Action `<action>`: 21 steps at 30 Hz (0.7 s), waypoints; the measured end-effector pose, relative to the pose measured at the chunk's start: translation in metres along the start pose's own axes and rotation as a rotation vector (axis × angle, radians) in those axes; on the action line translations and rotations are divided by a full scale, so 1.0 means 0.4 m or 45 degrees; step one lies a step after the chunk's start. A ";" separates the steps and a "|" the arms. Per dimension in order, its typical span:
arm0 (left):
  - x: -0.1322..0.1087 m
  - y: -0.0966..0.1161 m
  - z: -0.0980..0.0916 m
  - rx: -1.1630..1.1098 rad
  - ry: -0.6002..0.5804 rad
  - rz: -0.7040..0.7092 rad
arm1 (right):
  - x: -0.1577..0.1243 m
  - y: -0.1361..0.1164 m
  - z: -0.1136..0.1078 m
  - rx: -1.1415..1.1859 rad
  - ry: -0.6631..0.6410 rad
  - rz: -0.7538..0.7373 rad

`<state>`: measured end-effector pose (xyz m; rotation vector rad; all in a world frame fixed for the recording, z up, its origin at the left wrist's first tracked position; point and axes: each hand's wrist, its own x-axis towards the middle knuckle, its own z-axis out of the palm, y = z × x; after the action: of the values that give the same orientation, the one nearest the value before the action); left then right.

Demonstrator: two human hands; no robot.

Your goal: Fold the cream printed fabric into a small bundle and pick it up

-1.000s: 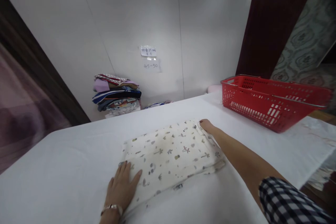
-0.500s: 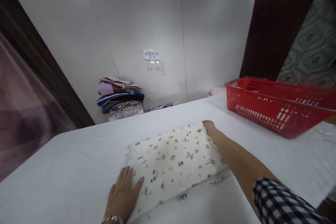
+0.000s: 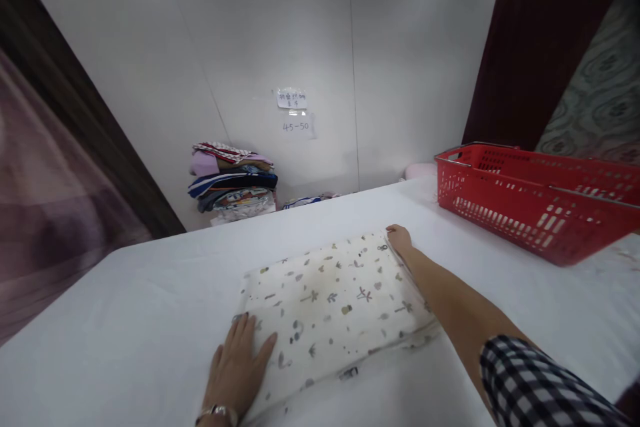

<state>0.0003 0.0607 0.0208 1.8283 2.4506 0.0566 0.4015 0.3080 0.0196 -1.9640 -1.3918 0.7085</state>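
Observation:
A folded white cloth with small printed figures [image 3: 335, 303] lies on the white table [image 3: 125, 340] in front of me. My left hand [image 3: 237, 367] rests flat on its near left corner, fingers stretched out, a bracelet on the wrist. My right hand [image 3: 400, 240] lies along the cloth's far right edge; its fingers seem tucked at or under the edge, so only the top of the hand shows. My right forearm runs beside the cloth, with a checked sleeve at the bottom right.
A red plastic basket [image 3: 535, 203] stands on the table at the right. A stack of folded clothes [image 3: 233, 180] sits against the white wall behind the table, under two paper labels [image 3: 295, 113]. A dark door is at the far right.
Both hands stay on the cloth in the same places. The view has shifted slightly; the cloth looks a little flatter and squarer.

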 end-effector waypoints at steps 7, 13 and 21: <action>0.000 0.004 -0.003 -0.037 0.028 0.002 | -0.057 -0.034 -0.038 -0.196 0.026 -0.198; 0.004 0.005 -0.004 0.012 0.002 -0.004 | -0.202 -0.027 -0.041 -0.556 -0.220 -0.618; 0.009 0.009 -0.008 -0.025 -0.001 -0.010 | -0.249 -0.025 -0.034 -0.844 -0.319 -0.549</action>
<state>0.0025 0.0651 0.0240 1.8105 2.4476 0.0787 0.3754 0.2132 0.0431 -1.9578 -2.3413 0.3106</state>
